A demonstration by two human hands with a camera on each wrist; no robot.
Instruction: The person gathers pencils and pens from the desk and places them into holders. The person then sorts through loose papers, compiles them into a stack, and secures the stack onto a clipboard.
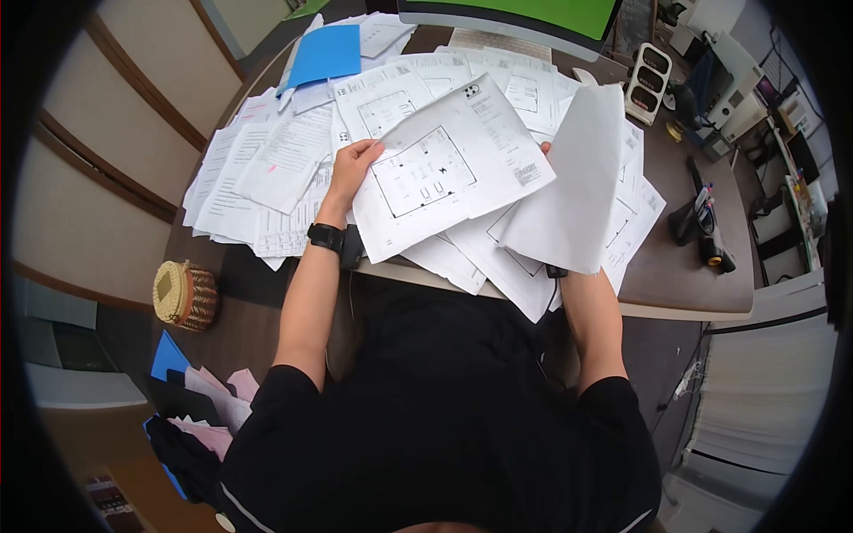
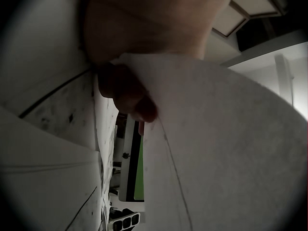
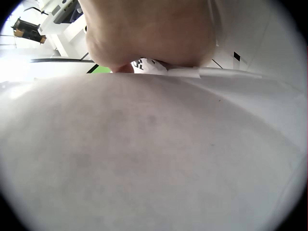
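Note:
My left hand [image 1: 354, 169] pinches the left edge of a printed floor-plan sheet [image 1: 453, 182], raised at a tilt over the papers. Its fingers [image 2: 144, 109] curl at the sheet's edge in the left wrist view. A second sheet [image 1: 573, 191], blank side up and curved, overlaps the plan's right side. Behind this blank sheet most of my right hand [image 3: 154, 38] is hidden in the head view; just a fingertip shows by the plan's right edge. In the right wrist view that hand grips paper, whose pale surface [image 3: 144, 144] fills the lower frame.
More plan sheets [image 1: 386, 107] and text pages [image 1: 284, 160] overlap across the desk [image 1: 684, 266]. A blue folder [image 1: 327, 55] lies at the back left. A monitor [image 1: 533, 13] stands behind, with a white three-slot holder [image 1: 649, 82] and a pen cup [image 1: 689, 222] at right.

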